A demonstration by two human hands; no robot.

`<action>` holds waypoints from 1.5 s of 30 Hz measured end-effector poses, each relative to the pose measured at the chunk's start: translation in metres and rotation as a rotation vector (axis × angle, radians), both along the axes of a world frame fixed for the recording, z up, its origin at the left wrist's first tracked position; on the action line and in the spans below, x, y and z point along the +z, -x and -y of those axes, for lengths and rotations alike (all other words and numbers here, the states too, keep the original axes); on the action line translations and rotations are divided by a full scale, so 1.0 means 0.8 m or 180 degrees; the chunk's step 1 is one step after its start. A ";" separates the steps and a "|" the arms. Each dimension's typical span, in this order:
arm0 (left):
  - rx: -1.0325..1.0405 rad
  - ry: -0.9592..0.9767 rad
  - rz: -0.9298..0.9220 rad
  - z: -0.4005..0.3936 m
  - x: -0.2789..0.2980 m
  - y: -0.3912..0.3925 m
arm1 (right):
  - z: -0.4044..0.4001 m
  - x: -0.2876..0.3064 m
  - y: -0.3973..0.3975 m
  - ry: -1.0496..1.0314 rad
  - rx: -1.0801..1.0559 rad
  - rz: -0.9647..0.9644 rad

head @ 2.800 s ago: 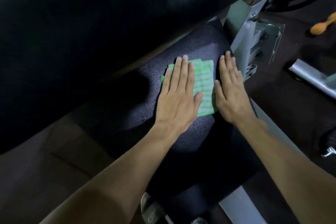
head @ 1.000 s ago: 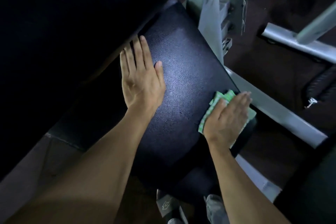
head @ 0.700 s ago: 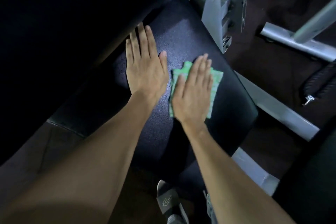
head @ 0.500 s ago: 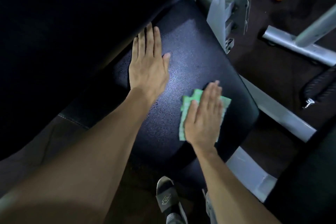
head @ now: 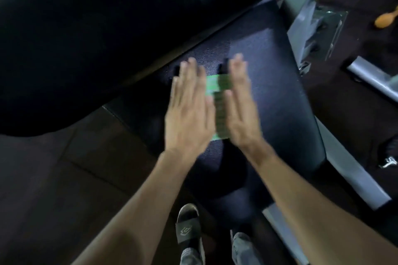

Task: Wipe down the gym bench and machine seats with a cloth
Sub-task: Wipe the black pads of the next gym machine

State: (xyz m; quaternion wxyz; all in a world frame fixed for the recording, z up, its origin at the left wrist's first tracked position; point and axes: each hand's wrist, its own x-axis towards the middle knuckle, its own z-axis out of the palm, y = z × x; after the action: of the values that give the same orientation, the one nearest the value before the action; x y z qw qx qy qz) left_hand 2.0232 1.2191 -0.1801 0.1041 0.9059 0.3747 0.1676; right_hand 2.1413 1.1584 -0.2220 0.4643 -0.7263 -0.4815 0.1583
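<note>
A green striped cloth (head: 218, 103) lies on the black padded machine seat (head: 277, 97). It shows in the gap between my two hands. My right hand (head: 242, 109) is flat with fingers together, and its thumb side covers the cloth's right edge. My left hand (head: 187, 109) is flat too, right against the cloth's left edge. Both hands are blurred by motion, so how firmly each presses on the cloth is unclear. A large black back pad (head: 107, 28) overhangs the seat at upper left.
The grey metal machine frame (head: 305, 17) rises at the seat's far right corner, and a grey floor beam (head: 353, 170) runs along its right side. An orange dumbbell (head: 386, 20) lies on the dark floor. My sandalled feet (head: 189, 228) stand below the seat.
My right hand has slid the cloth up and left across the seat until it meets my left hand. The left hand has shifted slightly right. The view has moved and blurred.
</note>
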 end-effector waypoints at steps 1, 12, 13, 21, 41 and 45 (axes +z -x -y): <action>-0.0180 -0.0103 -0.0265 0.017 -0.011 -0.011 | 0.012 -0.002 -0.030 0.0014 -0.0257 -0.0017; 0.0754 -0.0410 -0.0571 -0.062 -0.019 -0.047 | 0.049 -0.039 -0.108 0.1084 -0.0140 0.0999; 0.0928 -0.0327 -0.0546 -0.061 -0.017 -0.032 | 0.047 -0.038 -0.104 0.1140 -0.0153 0.1038; 0.0604 -0.0301 -0.0851 0.031 -0.055 -0.040 | 0.041 -0.043 -0.088 0.1328 -0.0377 0.1456; 0.1358 -0.0287 -0.0196 0.044 -0.063 0.058 | 0.031 -0.039 -0.082 0.1334 -0.0328 0.1243; 0.1005 -0.0591 -0.0236 -0.038 -0.043 0.096 | 0.029 -0.039 -0.079 0.1330 -0.0386 0.1225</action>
State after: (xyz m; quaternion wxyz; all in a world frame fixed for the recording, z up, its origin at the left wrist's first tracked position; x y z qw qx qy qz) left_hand 1.9460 1.2498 -0.2144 -0.0214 0.8471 0.4987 0.1822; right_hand 2.2043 1.1350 -0.2533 0.2133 -0.8503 -0.4734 0.0853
